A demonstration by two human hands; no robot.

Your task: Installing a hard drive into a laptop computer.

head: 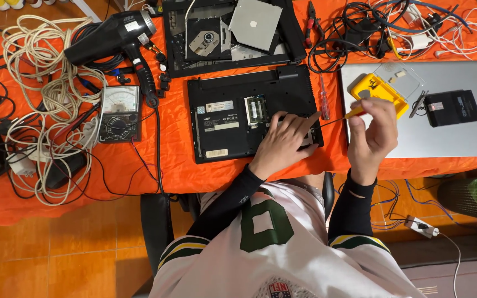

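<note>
At the centre of the frame, my left hand (282, 140) lies flat on the lower right corner of an upturned black laptop (252, 113), fingers spread and closed on nothing, pinning the case to the orange-covered surface (172, 165). Just to its right, my right hand (374, 132) has its grip closed around the yellow handle of a small screwdriver (344, 116), the thin shaft angled left and down toward the laptop's right edge; the tip is too small to tell whether it touches a screw. An open hatch in the laptop's underside shows a green memory board (256, 108).

Above, in the upper middle of the frame, a second black laptop shell (233, 33) lies stripped, a disc drive and a silver plate resting in it. A red-handled screwdriver (324, 99) lies just beside the laptop's right edge. At right, a silver laptop (459, 138) carries a yellow parts tray (379, 91), tweezers and a small black drive (452, 107). At left sit a multimeter (118, 113), a black heat gun (114, 36) and tangled white cables (45, 110).

As I judge it, the risks are a slipping tip, which could gouge the case or round off a screw if the shaft stays this slanted, and a freed screw rolling off the near edge of the surface. The exposed board could be nicked by a stray tip.
</note>
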